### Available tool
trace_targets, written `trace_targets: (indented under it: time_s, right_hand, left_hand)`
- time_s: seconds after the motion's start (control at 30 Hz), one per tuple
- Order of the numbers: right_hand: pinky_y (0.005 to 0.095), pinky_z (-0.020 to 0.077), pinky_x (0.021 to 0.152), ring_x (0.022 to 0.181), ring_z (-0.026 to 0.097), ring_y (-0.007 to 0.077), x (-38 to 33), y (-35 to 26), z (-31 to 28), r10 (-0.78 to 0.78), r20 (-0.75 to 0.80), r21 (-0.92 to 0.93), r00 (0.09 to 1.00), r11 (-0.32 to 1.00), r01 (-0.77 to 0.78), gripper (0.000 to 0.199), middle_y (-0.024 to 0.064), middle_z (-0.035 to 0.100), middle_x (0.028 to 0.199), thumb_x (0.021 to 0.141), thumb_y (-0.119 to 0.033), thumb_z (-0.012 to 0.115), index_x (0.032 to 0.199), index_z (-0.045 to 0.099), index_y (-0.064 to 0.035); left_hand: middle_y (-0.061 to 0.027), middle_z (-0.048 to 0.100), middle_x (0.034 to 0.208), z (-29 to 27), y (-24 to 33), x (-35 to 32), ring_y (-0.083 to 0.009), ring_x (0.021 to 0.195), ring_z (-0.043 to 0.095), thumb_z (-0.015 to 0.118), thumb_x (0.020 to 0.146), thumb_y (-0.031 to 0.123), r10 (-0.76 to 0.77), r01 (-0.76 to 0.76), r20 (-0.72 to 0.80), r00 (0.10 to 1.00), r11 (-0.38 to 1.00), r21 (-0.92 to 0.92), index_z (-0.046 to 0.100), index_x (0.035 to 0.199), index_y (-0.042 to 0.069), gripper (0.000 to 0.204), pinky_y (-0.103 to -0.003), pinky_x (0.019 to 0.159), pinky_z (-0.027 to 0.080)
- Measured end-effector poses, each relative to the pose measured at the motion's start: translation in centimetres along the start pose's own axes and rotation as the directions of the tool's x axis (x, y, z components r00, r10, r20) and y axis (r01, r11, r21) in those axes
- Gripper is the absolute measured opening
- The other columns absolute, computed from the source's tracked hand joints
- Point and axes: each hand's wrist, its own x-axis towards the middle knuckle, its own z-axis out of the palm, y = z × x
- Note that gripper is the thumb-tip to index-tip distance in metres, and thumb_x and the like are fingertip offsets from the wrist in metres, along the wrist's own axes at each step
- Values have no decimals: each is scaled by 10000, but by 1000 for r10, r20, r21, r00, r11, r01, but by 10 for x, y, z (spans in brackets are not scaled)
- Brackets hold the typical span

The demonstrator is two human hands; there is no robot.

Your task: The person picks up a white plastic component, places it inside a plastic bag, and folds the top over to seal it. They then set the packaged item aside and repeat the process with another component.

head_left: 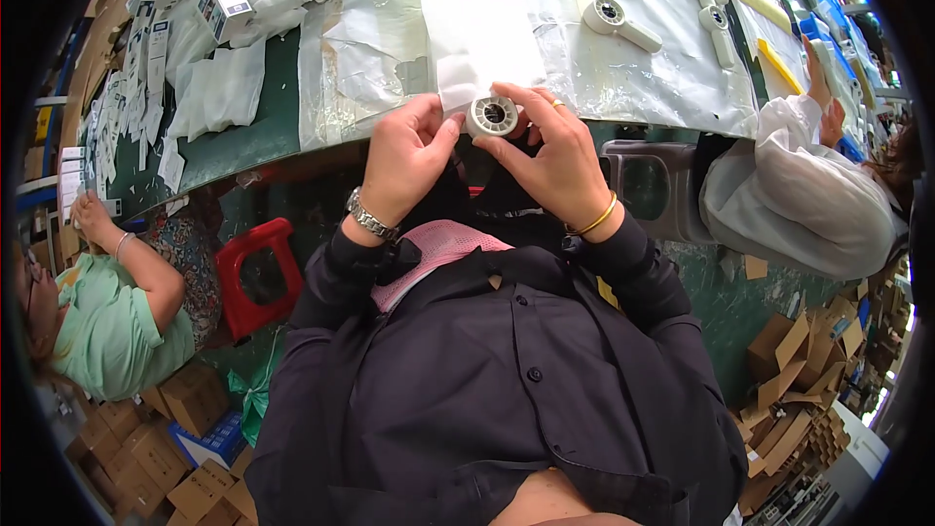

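A white handheld fan (pixel 492 116) with a round, slotted head is held up at the table's near edge, its face turned up. My right hand (pixel 560 151) has its fingers and thumb curled round the right side of the head. From the left, the pinched thumb and forefinger of my left hand (pixel 407 154) grip its rim. The fan's handle is hidden from view. Just beyond lies a stack of translucent white plastic bags (pixel 479 24), its near corner by my fingers. Another white handheld fan (pixel 623 24) rests on the sheeting to the right.
Several more fans (pixel 716 29) lie at the far right. Small white boxes (pixel 224 2) and plastic pouches (pixel 219 93) crowd the left. A person in green (pixel 122 331) sits left, another in pale clothing (pixel 799 190) right. A red stool (pixel 258 278) and cardboard boxes (pixel 141 453) stand below.
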Motion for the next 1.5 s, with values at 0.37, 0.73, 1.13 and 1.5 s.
trace_targets:
  time_s: [0.37,0.73,1.13,1.5]
  right_hand:
    - [337,545,732,768,648,204,7,11,12,-20,-61,-10,998,1000,19,553,82,690,990,867,-117,852,1390,676,-86]
    - [447,559,772,757,665,314,56,36,32,-302,-394,-569,868,822,28,540,75,680,938,901,-164,773,1419,626,-129]
    - [234,437,591,633,569,71,-12,22,20,196,-204,271,959,953,-137,289,26,648,757,917,-64,824,1197,759,-44]
    - [279,444,627,667,570,137,-11,4,0,-64,-50,7,997,998,65,118,36,636,808,896,-49,833,1006,791,-48]
  left_hand:
    - [-9,676,662,-2,13,-2,-33,516,517,664,1044,157,-286,322,178,942,919,-226,723,939,-6,203,-217,478,364]
    - [-8,669,667,-6,18,-5,-23,497,481,654,1053,145,-306,340,194,932,924,-173,709,935,23,179,-199,468,345]
    - [-32,676,676,-32,18,-8,-24,474,463,681,1060,181,-313,344,173,934,919,-193,713,979,-1,202,-193,460,335]
    - [-23,647,640,-33,6,-6,-23,445,433,697,1078,251,-306,312,64,950,910,-275,714,958,26,256,-191,439,301]
